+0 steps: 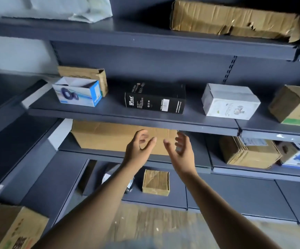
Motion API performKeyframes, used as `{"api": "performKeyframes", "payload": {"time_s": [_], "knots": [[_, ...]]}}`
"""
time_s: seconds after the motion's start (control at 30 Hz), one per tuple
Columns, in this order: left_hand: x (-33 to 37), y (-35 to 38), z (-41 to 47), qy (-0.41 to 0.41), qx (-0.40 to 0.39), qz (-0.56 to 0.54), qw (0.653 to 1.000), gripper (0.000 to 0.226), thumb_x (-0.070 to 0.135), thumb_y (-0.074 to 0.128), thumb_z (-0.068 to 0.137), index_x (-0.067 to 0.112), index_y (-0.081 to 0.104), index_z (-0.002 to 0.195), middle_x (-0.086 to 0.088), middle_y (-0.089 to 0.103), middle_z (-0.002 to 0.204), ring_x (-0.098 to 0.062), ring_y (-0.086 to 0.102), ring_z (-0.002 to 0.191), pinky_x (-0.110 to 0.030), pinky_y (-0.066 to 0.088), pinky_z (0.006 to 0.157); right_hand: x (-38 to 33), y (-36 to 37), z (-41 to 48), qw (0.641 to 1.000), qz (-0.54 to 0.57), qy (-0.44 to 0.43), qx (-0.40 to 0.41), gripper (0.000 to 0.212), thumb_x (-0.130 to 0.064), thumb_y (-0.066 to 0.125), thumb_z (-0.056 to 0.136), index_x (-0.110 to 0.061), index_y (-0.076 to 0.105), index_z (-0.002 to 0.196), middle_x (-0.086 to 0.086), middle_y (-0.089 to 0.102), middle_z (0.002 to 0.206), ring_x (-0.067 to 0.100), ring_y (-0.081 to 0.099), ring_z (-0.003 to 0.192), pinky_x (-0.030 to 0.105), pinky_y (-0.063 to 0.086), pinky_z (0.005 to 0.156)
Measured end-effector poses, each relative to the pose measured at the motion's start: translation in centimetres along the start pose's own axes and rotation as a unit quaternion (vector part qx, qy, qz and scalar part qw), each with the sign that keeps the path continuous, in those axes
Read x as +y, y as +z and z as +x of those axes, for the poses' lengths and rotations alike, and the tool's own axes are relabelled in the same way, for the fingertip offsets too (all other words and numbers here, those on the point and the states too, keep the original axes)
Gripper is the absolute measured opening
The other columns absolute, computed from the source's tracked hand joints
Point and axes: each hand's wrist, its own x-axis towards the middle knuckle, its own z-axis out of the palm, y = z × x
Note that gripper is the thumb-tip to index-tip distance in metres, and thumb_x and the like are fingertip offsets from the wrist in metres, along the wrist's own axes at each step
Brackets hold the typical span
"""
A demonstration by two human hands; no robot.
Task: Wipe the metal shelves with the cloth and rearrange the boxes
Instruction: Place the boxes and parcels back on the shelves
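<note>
Now we hold our left hand and right hand up side by side, fingers loosely spread and gripping nothing, just in front of the large cardboard box on the shelf under the one bearing the black box. No cloth is in view, so we judge a box is the aim. We should take it by both ends, lift it level, and keep clear of the metal shelf edge above.
</note>
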Motion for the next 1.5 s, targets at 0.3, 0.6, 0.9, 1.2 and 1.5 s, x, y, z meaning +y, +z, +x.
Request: {"api": "performKeyframes", "payload": {"time_s": [0.3, 0.6, 0.9, 1.2, 1.5], "knots": [[-14.8, 3.1, -4.9, -0.144, -0.055, 0.006, 0.988, 0.030, 0.038, 0.069, 0.093, 0.027, 0.056, 0.118, 0.005, 0.067, 0.115, -0.012, 0.065, 0.106, -0.020, 0.045, 0.089, 14.7, 3.2, -7.7, 0.986, -0.086, 0.142, 0.012, 0.065, -0.050, 0.073, 0.086, -0.019, 0.049, 0.138, 0.001, 0.057, 0.128, 0.019, 0.058, 0.115, 0.043, 0.050, 0.101], [-36.4, 11.6, -3.0, -0.200, -0.061, 0.027, 0.977, 0.080, 0.074, 0.061, 0.066, 0.021, 0.058, 0.126, -0.002, 0.066, 0.123, -0.015, 0.066, 0.108, -0.032, 0.051, 0.099, 38.0, 7.7, -6.0, 0.970, -0.129, 0.205, -0.026, 0.073, -0.048, 0.076, 0.085, -0.017, 0.045, 0.143, 0.007, 0.053, 0.135, 0.021, 0.054, 0.119, 0.043, 0.048, 0.103], [-56.7, 21.8, 2.3, -0.167, -0.052, 0.060, 0.983, 0.061, 0.042, 0.073, 0.089, 0.018, 0.049, 0.139, 0.005, 0.052, 0.128, -0.015, 0.052, 0.119, -0.028, 0.039, 0.097, 59.3, 12.1, 0.4, 0.969, -0.174, 0.175, -0.025, 0.081, -0.055, 0.073, 0.085, -0.020, 0.038, 0.148, 0.010, 0.046, 0.145, 0.025, 0.051, 0.129, 0.043, 0.046, 0.105], [-67.3, 27.6, 5.3, -0.131, -0.024, 0.082, 0.988, 0.089, 0.043, 0.079, 0.083, 0.017, 0.032, 0.154, -0.004, 0.036, 0.154, -0.020, 0.034, 0.142, -0.033, 0.029, 0.116, 70.5, 14.5, 4.0, 0.969, -0.185, 0.161, -0.019, 0.089, -0.052, 0.077, 0.083, -0.024, 0.032, 0.154, 0.009, 0.038, 0.153, 0.029, 0.045, 0.135, 0.040, 0.040, 0.104], [-69.0, 28.7, 6.9, -0.140, -0.061, 0.066, 0.986, 0.102, 0.034, 0.084, 0.080, 0.021, 0.020, 0.159, 0.001, 0.025, 0.162, -0.014, 0.026, 0.148, -0.023, 0.021, 0.114, 73.2, 15.1, 4.6, 0.969, -0.189, 0.152, -0.044, 0.092, -0.046, 0.080, 0.082, -0.026, 0.028, 0.155, 0.002, 0.046, 0.150, 0.025, 0.049, 0.132, 0.041, 0.045, 0.098]]}}
